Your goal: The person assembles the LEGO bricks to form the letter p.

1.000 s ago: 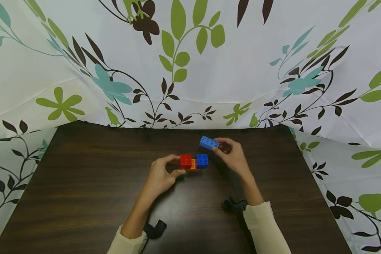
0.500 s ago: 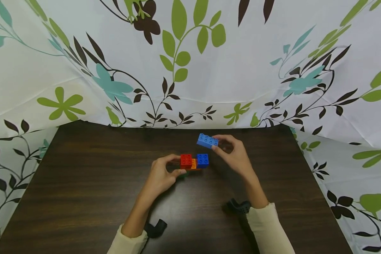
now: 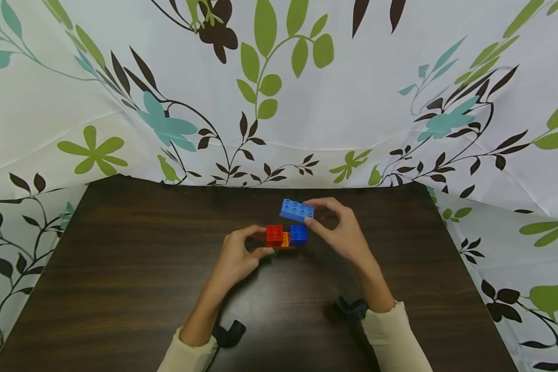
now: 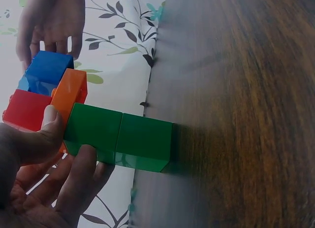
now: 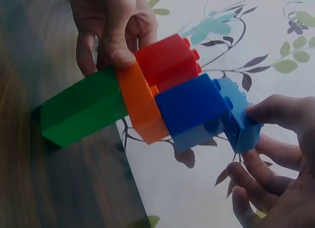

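Observation:
My left hand (image 3: 238, 258) grips a toy brick stack near its orange brick (image 5: 140, 107). Green bricks (image 4: 120, 134) form the base, standing on the dark table in the left wrist view. Above the orange one sit a red brick (image 3: 274, 235) and a dark blue brick (image 3: 298, 235), side by side with a gap between them. My right hand (image 3: 341, 230) pinches a light blue brick (image 3: 296, 210) by one end, thumb on one side and fingers on the other. That brick is slightly tilted, close by the dark blue one; whether they touch I cannot tell.
A dark wooden table (image 3: 144, 268) lies under both hands. Behind and beside it hangs white cloth (image 3: 204, 67) with leaf prints. Black wrist devices (image 3: 229, 334) sit beside the cream sleeves (image 3: 188, 354).
My right hand has carried the light blue brick leftward, bringing it over behind the red and dark blue bricks. My left hand and the stack have stayed almost in place.

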The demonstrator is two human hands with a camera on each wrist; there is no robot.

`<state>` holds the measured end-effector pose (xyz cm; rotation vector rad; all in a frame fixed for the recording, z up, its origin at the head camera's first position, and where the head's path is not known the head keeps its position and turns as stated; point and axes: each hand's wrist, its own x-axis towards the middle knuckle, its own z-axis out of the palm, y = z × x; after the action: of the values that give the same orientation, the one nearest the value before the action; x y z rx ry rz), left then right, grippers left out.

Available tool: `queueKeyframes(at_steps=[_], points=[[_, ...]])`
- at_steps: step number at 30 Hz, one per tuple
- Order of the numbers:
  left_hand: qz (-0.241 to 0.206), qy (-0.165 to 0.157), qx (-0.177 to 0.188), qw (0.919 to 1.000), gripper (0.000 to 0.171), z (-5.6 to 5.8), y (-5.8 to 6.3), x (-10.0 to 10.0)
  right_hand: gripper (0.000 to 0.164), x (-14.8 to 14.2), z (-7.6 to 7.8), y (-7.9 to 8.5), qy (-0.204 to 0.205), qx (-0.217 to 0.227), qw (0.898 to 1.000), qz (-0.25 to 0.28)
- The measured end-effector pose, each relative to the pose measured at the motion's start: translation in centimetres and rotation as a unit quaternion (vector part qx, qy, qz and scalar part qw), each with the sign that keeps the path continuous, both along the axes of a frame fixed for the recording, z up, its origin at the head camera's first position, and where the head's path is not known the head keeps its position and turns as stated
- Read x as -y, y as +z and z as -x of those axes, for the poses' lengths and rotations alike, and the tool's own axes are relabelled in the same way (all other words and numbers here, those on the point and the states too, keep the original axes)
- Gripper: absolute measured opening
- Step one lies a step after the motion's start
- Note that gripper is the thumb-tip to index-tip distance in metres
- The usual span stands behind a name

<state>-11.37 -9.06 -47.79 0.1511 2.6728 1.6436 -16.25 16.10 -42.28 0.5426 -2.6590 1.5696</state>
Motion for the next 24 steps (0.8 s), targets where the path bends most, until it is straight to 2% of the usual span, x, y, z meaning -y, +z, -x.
queueKeyframes(at_steps=[15, 24], points=[[-0.01, -0.004, -0.003, 0.9999, 0.035, 0.1, -0.2, 0.0, 0.033, 0.8, -1.4, 0.0, 0.05, -0.025, 0.998, -0.01], [-0.013, -0.002, -0.006, 0.9999, 0.036, 0.1, -0.1, 0.0, 0.035, 0.9, -1.8, -0.4, 0.072, -0.018, 0.997, -0.012]])
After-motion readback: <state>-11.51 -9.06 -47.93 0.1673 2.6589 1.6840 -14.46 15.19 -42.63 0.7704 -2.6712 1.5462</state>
